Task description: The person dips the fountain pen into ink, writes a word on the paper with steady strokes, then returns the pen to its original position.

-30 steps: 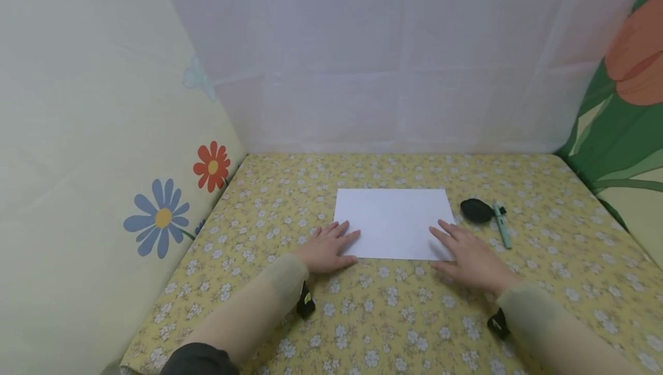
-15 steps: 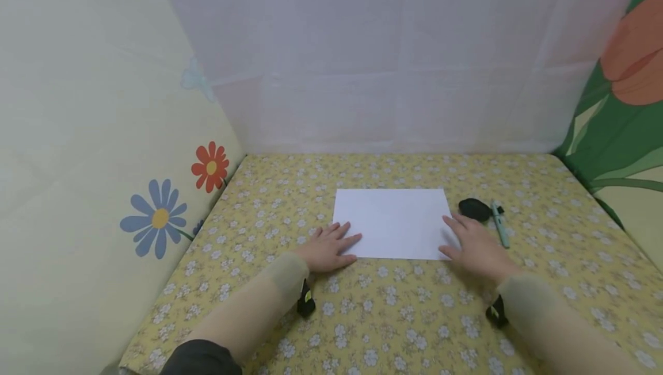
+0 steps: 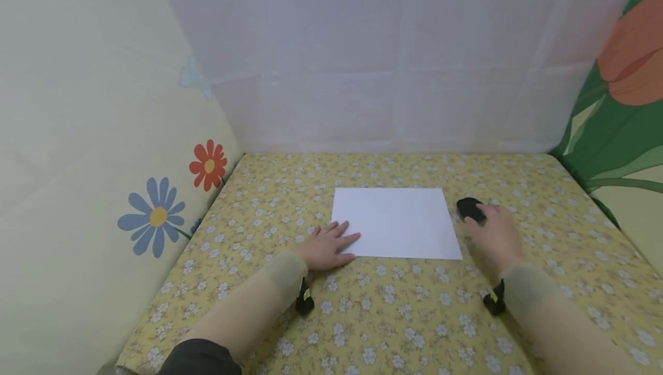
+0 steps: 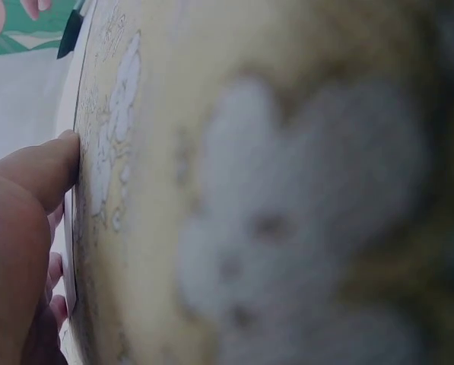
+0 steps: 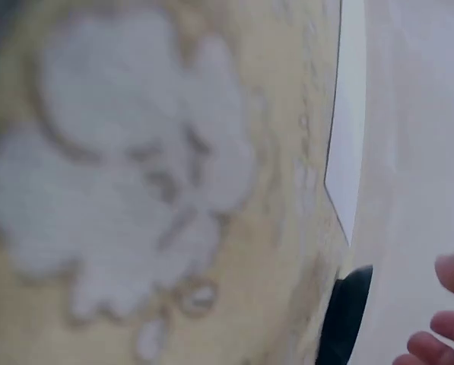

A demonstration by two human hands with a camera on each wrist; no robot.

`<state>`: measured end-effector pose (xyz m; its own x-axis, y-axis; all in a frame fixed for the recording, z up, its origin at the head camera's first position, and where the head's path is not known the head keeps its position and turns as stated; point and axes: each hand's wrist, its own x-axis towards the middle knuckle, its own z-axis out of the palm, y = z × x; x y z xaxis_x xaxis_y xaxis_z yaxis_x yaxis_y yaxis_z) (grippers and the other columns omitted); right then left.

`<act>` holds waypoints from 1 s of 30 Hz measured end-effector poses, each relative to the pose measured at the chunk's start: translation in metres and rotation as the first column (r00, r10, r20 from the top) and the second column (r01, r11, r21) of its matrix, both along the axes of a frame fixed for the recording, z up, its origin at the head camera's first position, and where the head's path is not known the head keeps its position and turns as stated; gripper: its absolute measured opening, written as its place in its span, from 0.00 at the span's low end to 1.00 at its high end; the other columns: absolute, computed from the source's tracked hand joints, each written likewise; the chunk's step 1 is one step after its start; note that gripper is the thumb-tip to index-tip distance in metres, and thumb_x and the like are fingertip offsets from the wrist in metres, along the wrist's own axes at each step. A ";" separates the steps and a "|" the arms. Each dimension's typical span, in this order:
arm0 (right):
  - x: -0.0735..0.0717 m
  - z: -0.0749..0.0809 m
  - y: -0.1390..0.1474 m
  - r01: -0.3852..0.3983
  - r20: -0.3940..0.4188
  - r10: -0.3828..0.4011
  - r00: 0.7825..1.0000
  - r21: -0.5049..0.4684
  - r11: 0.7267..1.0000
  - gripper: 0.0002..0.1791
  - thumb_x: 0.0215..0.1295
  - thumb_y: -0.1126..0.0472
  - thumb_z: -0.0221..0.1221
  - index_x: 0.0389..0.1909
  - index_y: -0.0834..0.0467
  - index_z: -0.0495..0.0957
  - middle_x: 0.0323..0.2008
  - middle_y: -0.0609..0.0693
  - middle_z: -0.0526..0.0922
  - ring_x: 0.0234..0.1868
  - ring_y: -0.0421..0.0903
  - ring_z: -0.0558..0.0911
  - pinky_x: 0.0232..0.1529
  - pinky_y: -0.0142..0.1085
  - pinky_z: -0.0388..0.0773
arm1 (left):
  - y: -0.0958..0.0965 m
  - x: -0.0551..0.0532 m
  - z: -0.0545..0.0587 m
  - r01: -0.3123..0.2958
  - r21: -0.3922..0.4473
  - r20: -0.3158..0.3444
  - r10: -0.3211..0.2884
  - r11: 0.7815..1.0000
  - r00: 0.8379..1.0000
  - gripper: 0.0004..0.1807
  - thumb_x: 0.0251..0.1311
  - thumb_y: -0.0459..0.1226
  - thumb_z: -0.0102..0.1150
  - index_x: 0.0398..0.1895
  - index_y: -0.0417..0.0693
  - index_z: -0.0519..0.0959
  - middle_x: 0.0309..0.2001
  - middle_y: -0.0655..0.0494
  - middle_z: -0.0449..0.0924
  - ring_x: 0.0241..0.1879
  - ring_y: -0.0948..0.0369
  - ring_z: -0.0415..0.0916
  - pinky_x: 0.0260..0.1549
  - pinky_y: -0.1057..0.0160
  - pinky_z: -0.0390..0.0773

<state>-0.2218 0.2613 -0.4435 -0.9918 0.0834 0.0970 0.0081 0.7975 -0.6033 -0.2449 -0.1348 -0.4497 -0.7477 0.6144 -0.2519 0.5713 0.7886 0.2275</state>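
A white sheet of paper (image 3: 399, 219) lies flat on the flowered cloth. My left hand (image 3: 326, 247) rests on its near left corner, fingers spread; in the left wrist view the thumb (image 4: 55, 163) touches down at the paper's edge. Beyond the sheet's right side is a black oval object (image 3: 470, 209), its kind unclear. My right hand (image 3: 496, 237) hovers by it with loosely bent fingers. The right wrist view shows the fingertips (image 5: 432, 348) raised above the cloth, apart from the black object (image 5: 344, 315). The pale green pen-like tool is almost wholly hidden behind this hand.
A yellow flowered cloth (image 3: 383, 317) covers the table. White fabric (image 3: 393, 58) hangs along the back edge. Printed panels with flowers stand at the left (image 3: 77, 133) and right (image 3: 632, 133).
My right hand has left the paper's near right corner and moved right and away from me, over the pen-like tool beside the black object. My left hand stays on the paper.
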 end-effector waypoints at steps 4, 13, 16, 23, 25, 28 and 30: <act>-0.003 -0.004 0.007 0.099 -0.022 -0.101 0.995 -0.078 0.992 0.34 0.73 0.48 0.49 0.67 0.70 0.61 0.61 0.74 0.65 0.58 0.71 0.67 0.51 0.64 0.68 | 0.000 0.001 0.001 0.000 0.003 0.000 0.000 1.000 1.000 0.34 0.70 0.60 0.37 0.76 0.67 0.50 0.77 0.53 0.37 0.75 0.49 0.36 0.68 0.38 0.40; -0.006 -0.009 0.020 0.282 0.090 -0.270 0.959 -0.164 0.945 0.33 0.72 0.51 0.49 0.68 0.69 0.60 0.60 0.73 0.67 0.56 0.69 0.70 0.45 0.59 0.73 | 0.001 0.003 0.003 -0.004 0.010 0.002 0.004 1.000 1.000 0.33 0.70 0.60 0.38 0.76 0.66 0.51 0.77 0.52 0.38 0.75 0.48 0.37 0.68 0.38 0.40; -0.007 -0.012 0.022 0.332 0.127 -0.313 0.941 -0.185 0.925 0.33 0.71 0.52 0.50 0.68 0.71 0.61 0.59 0.73 0.68 0.53 0.67 0.72 0.40 0.54 0.76 | 0.001 0.003 0.004 -0.005 0.015 0.002 0.005 1.000 1.000 0.33 0.70 0.59 0.39 0.76 0.65 0.52 0.77 0.52 0.39 0.75 0.48 0.37 0.68 0.38 0.41; -0.005 -0.016 0.026 0.400 0.223 -0.351 0.910 -0.241 0.884 0.32 0.70 0.54 0.52 0.67 0.70 0.61 0.61 0.72 0.67 0.55 0.66 0.72 0.46 0.55 0.75 | 0.001 0.004 0.005 -0.008 0.016 0.005 0.008 1.000 1.000 0.33 0.70 0.59 0.39 0.76 0.65 0.52 0.77 0.52 0.39 0.75 0.48 0.37 0.68 0.37 0.41; -0.004 -0.016 0.025 0.421 0.247 -0.364 0.898 -0.237 0.875 0.32 0.70 0.53 0.51 0.67 0.70 0.62 0.61 0.72 0.67 0.56 0.67 0.71 0.49 0.57 0.73 | 0.001 0.004 0.005 -0.007 0.016 0.005 0.007 1.000 1.000 0.33 0.70 0.59 0.39 0.76 0.65 0.52 0.77 0.52 0.38 0.75 0.48 0.37 0.68 0.37 0.41; -0.005 -0.016 0.025 0.438 0.261 -0.382 0.887 -0.209 0.874 0.31 0.70 0.52 0.51 0.66 0.70 0.64 0.60 0.71 0.69 0.56 0.67 0.71 0.50 0.57 0.73 | 0.001 0.004 0.005 -0.007 0.016 0.004 0.007 1.000 1.000 0.33 0.70 0.60 0.39 0.76 0.65 0.52 0.77 0.52 0.38 0.75 0.48 0.37 0.68 0.38 0.40; -0.006 -0.016 0.025 0.445 0.261 -0.392 0.882 -0.186 0.876 0.30 0.70 0.52 0.51 0.63 0.70 0.67 0.57 0.71 0.71 0.52 0.65 0.73 0.46 0.55 0.75 | 0.001 0.004 0.004 -0.006 0.016 0.002 0.006 1.000 1.000 0.33 0.70 0.60 0.39 0.76 0.65 0.52 0.77 0.52 0.38 0.75 0.48 0.37 0.68 0.38 0.40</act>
<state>-0.2278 0.2859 -0.4597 -0.8528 0.4894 -0.1824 0.4558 0.5269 -0.7174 -0.2411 -0.1337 -0.4457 -0.7510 0.6135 -0.2440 0.5658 0.7885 0.2412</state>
